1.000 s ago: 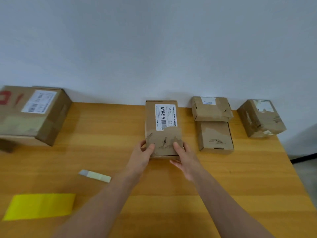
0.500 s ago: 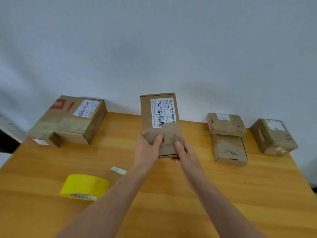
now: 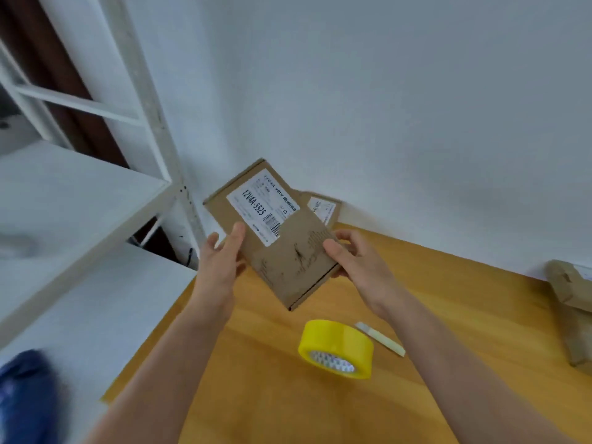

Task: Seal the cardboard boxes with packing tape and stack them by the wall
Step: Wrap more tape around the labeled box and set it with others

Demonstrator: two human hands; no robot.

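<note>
Left hand (image 3: 221,265), right hand (image 3: 358,264) — round box (image 3: 288,254)

On the box (image 3: 290,264) we read "12V4A-5525" on its white label (image 3: 260,207), beside a barcode (image 3: 273,223); smaller print blurs.

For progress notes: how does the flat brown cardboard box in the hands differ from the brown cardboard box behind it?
The flat brown cardboard box is raised, tilted, gripped by the left hand and right hand; the brown cardboard box behind it rests by the wall. The first shows nearly whole; the second is mostly hidden. Both bear white labels.
</note>
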